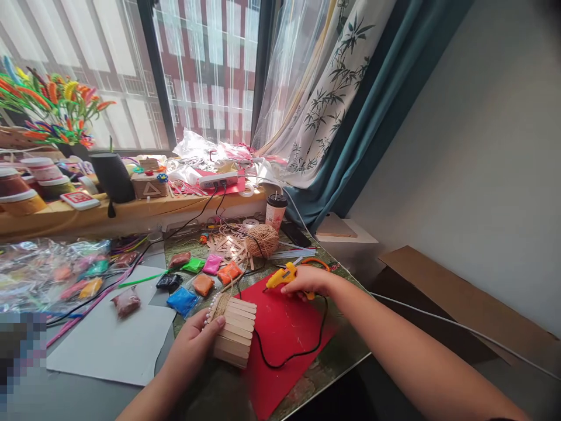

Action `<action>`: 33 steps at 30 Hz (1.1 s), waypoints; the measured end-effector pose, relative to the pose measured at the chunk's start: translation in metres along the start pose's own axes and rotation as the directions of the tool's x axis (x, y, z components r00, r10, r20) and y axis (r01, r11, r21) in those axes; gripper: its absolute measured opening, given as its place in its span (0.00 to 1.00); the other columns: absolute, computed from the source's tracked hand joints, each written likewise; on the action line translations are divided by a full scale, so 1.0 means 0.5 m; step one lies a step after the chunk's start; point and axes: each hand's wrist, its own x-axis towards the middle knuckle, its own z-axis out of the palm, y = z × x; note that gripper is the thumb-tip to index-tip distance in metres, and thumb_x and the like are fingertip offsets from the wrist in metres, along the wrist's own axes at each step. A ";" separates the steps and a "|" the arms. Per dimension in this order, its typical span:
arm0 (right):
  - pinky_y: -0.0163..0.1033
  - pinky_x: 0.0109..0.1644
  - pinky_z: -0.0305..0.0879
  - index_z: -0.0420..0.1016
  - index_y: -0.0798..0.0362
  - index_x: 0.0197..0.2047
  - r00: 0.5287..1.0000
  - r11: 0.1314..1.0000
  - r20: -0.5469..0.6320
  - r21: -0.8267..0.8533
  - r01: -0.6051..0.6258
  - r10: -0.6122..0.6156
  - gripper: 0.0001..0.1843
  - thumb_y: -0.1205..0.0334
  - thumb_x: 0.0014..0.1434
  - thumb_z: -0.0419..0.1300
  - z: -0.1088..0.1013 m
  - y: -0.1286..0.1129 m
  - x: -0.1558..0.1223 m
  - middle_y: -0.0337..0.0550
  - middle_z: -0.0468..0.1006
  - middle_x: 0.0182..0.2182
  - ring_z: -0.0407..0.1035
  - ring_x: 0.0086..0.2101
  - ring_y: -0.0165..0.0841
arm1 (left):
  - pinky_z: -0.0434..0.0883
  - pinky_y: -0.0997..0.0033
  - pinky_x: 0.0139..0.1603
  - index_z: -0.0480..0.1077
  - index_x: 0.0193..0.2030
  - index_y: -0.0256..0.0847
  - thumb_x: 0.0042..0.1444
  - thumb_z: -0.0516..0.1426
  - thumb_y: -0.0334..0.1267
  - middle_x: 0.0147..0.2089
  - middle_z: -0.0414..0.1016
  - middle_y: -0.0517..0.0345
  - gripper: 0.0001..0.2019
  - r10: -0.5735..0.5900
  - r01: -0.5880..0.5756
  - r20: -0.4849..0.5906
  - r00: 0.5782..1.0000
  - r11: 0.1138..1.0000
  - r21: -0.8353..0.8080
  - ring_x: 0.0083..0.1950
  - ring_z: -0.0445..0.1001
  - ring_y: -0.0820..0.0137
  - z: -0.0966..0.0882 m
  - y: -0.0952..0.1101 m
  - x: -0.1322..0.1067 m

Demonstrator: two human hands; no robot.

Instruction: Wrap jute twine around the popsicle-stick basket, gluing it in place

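My left hand (pixel 202 333) is closed around a craft-stick holder (pixel 236 328), a tube of pale wooden sticks set side by side. Twine (pixel 220 306) and a row of white beads (pixel 212 309) band it near my thumb. In my right hand (pixel 307 282) is a yellow hot glue gun (pixel 283 276), its nozzle pointing left over a red sheet (pixel 287 333). A black cord (pixel 302 354) loops across that sheet. The gun and the holder are apart. My left fingers are mostly hidden behind the holder.
Several coloured clay packets (pixel 204 285) lie left of the red sheet, near a white board (pixel 114 339). Behind are a twine ball (pixel 262 241), loose wooden sticks (pixel 228 248) and a lidded paper cup (pixel 276 211). A power strip (pixel 218 179) rests on the windowsill.
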 end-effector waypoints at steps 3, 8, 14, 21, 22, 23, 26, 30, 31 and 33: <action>0.32 0.27 0.68 0.75 0.53 0.35 0.998 0.994 -0.059 0.105 -0.010 0.016 0.15 0.54 0.48 0.70 -0.002 0.054 0.002 0.41 0.80 0.28 0.70 0.22 0.28 | 0.70 0.65 0.40 0.79 0.42 0.38 0.57 0.63 0.55 0.39 0.84 0.51 0.20 0.005 -0.005 -0.004 1.000 1.000 -0.029 0.38 0.77 0.58 0.005 -0.005 -0.001; 0.32 0.28 0.64 0.76 0.55 0.37 0.954 0.996 -0.298 -0.087 -0.017 -0.010 0.14 0.56 0.50 0.71 0.007 0.093 -0.005 0.43 0.82 0.32 0.73 0.28 0.31 | 0.70 0.64 0.40 0.79 0.44 0.38 0.57 0.63 0.55 0.39 0.84 0.51 0.21 0.006 -0.007 -0.029 1.000 1.000 -0.030 0.39 0.78 0.56 0.009 -0.001 -0.006; 0.35 0.27 0.55 0.77 0.55 0.33 0.909 0.972 -0.416 -0.221 -0.077 -0.023 0.18 0.48 0.50 0.71 0.033 0.107 -0.029 0.44 0.80 0.28 0.72 0.27 0.35 | 0.71 0.63 0.43 0.79 0.44 0.38 0.56 0.63 0.56 0.40 0.84 0.51 0.22 0.023 -0.022 -0.018 1.000 0.998 0.051 0.43 0.78 0.54 0.009 0.017 -0.009; 0.36 0.32 0.62 0.77 0.55 0.38 0.829 0.973 -0.548 -0.229 -0.019 -0.113 0.18 0.49 0.52 0.68 0.054 0.143 -0.036 0.45 0.80 0.34 0.73 0.32 0.37 | 0.72 0.62 0.42 0.79 0.43 0.37 0.56 0.62 0.57 0.39 0.84 0.50 0.23 0.047 -0.047 -0.048 0.998 0.999 0.010 0.43 0.78 0.53 0.006 0.002 -0.013; 0.37 0.35 0.64 0.76 0.55 0.39 0.798 0.977 -0.590 -0.215 -0.003 -0.127 0.18 0.49 0.53 0.68 0.060 0.143 -0.040 0.46 0.80 0.36 0.73 0.33 0.38 | 0.72 0.62 0.43 0.79 0.44 0.37 0.57 0.62 0.57 0.41 0.84 0.49 0.23 0.058 -0.058 -0.052 0.997 0.998 0.008 0.44 0.78 0.53 0.005 0.000 -0.014; 0.39 0.38 0.67 0.76 0.55 0.40 0.753 0.977 -0.638 -0.212 0.030 -0.161 0.18 0.50 0.53 0.67 0.069 0.140 -0.046 0.47 0.80 0.38 0.74 0.35 0.39 | 0.72 0.62 0.43 0.79 0.45 0.38 0.57 0.62 0.57 0.42 0.84 0.48 0.23 0.072 -0.072 -0.053 0.996 0.997 0.010 0.45 0.78 0.52 0.003 -0.002 -0.016; 0.46 0.50 0.68 0.76 0.53 0.45 0.564 0.939 -0.751 -0.252 0.235 -0.342 0.15 0.53 0.60 0.61 0.111 0.108 -0.078 0.51 0.78 0.45 0.72 0.43 0.43 | 0.73 0.61 0.45 0.80 0.44 0.38 0.57 0.61 0.58 0.43 0.84 0.48 0.23 0.120 -0.117 -0.048 0.992 0.991 0.057 0.46 0.78 0.51 0.001 0.000 -0.022; 0.46 0.50 0.70 0.77 0.49 0.46 0.581 0.811 -0.595 -0.232 0.538 -0.556 0.10 0.58 0.65 0.58 0.182 0.023 -0.133 0.50 0.78 0.45 0.73 0.45 0.42 | 0.72 0.60 0.47 0.81 0.40 0.40 0.57 0.61 0.59 0.40 0.84 0.48 0.22 0.185 -0.180 -0.017 0.983 0.970 0.161 0.45 0.78 0.50 0.002 0.002 -0.027; 0.47 0.52 0.70 0.77 0.48 0.48 0.570 0.764 -0.538 -0.252 0.594 -0.620 0.10 0.60 0.66 0.58 0.195 0.000 -0.142 0.49 0.78 0.46 0.73 0.47 0.42 | 0.72 0.60 0.47 0.82 0.39 0.40 0.56 0.61 0.59 0.40 0.84 0.48 0.22 0.193 -0.189 -0.004 0.981 0.966 0.175 0.45 0.78 0.50 0.002 0.000 -0.028; 0.50 0.60 0.66 0.78 0.45 0.52 0.527 0.672 -0.440 -0.299 0.678 -0.727 0.13 0.62 0.66 0.58 0.210 -0.041 -0.149 0.49 0.78 0.51 0.71 0.54 0.43 | 0.72 0.59 0.47 0.83 0.39 0.40 0.55 0.62 0.59 0.40 0.85 0.47 0.22 0.198 -0.196 0.004 0.980 0.963 0.188 0.44 0.78 0.49 -0.001 -0.004 -0.032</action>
